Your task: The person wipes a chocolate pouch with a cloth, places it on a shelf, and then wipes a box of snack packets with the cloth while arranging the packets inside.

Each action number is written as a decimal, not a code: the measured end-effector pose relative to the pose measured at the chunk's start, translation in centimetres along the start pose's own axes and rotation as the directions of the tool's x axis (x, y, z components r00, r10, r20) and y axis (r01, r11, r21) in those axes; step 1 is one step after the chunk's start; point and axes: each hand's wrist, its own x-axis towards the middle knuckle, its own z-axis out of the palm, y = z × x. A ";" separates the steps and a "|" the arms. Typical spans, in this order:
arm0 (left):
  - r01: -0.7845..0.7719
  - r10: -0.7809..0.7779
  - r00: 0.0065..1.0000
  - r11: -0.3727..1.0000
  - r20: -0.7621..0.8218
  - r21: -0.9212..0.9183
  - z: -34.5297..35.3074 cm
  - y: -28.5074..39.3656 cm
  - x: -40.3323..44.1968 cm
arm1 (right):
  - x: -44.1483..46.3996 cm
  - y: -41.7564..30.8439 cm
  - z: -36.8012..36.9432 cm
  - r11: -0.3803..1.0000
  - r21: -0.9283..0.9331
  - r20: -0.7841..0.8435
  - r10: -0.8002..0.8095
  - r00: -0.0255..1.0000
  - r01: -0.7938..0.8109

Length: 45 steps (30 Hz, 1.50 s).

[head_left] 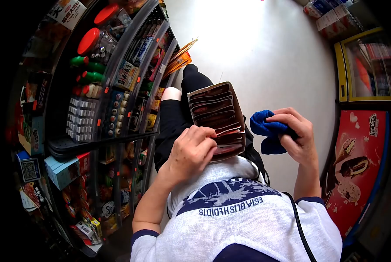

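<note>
A cardboard box (pixel 240 102) rests on my lap, tilted, with a row of dark flat packets (pixel 210 99) standing inside it. My left hand (pixel 194 150) is closed at the box's left side, its fingertips pinching at the edge of one of the packets near the front. The fingers partly hide what they grip. To the right of the box, my right hand (pixel 293 133) is wrapped round a bunched blue cloth (pixel 265 124). The cloth hangs in the air, apart from the box.
At the left stand shelves with clear bins (pixel 112 74) of snacks, bottles and red-lidded jars (pixel 88 41). Thin sticks and orange packs (pixel 178 63) jut from the shelf's end. On the right are a red ice-cream freezer (pixel 357 166) and a yellow-framed glass case (pixel 341 70).
</note>
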 end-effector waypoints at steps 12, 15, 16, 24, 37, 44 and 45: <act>0.071 -0.071 0.979 0.997 -0.190 -0.006 1.5 -0.8 0.9 | -0.8 1.6 8.4 0.723 -0.394 0.262 -0.503 0.823 0.567; 0.086 -0.087 0.977 0.996 -0.196 -0.016 1.5 -0.9 0.9 | -2.0 1.3 8.2 0.733 -0.415 0.382 -0.398 0.834 0.539; 0.088 -0.089 0.976 0.996 -0.197 -0.017 1.5 -0.8 0.9 | -2.2 0.9 8.1 0.739 -0.432 0.414 -0.347 0.842 0.517; 0.102 -0.103 0.969 0.995 -0.227 -0.016 2.1 -0.3 1.0 | -1.0 -0.9 8.0 0.811 -0.406 0.568 -0.137 0.811 0.421; 0.078 -0.083 0.974 0.996 -0.211 -0.032 2.1 -0.8 0.5 | -1.3 0.3 9.3 0.827 -0.365 0.514 -0.204 0.833 0.428; 0.050 -0.028 0.972 0.995 -0.234 0.088 2.2 -0.5 0.9 | 3.0 -1.7 4.1 0.958 0.070 0.264 -0.286 0.921 0.277; 0.060 -0.032 0.974 0.991 -0.225 0.117 2.1 -0.3 0.8 | 3.5 -2.2 3.7 0.959 0.052 0.133 -0.284 0.950 0.279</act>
